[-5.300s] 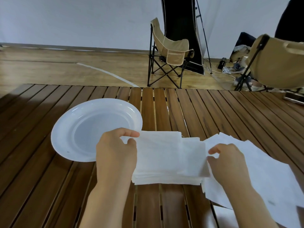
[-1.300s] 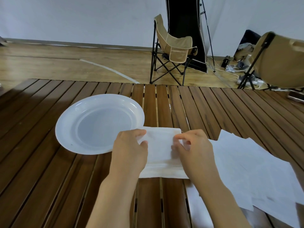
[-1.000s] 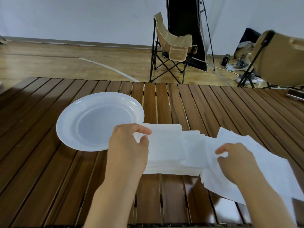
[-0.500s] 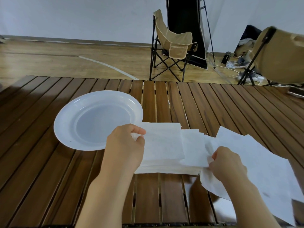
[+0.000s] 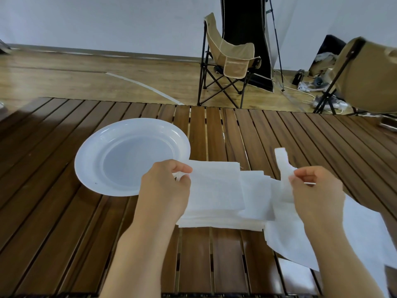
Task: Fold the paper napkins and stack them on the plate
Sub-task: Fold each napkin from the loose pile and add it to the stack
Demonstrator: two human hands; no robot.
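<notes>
two bare forearms (image 5: 137, 250), no sleeves, rings or watch.

You have one white plate (image 5: 90, 168) on one slatted table (image 5: 64, 222). Your two hands are in view: left hand (image 5: 164, 190) and right hand (image 5: 318, 194). One pile of folded napkins (image 5: 217, 190) sits between them; its count can't be told. Loose unfolded napkins (image 5: 365, 233) overlap, uncountable. Two folding chairs (image 5: 231, 61) stand behind.
</notes>
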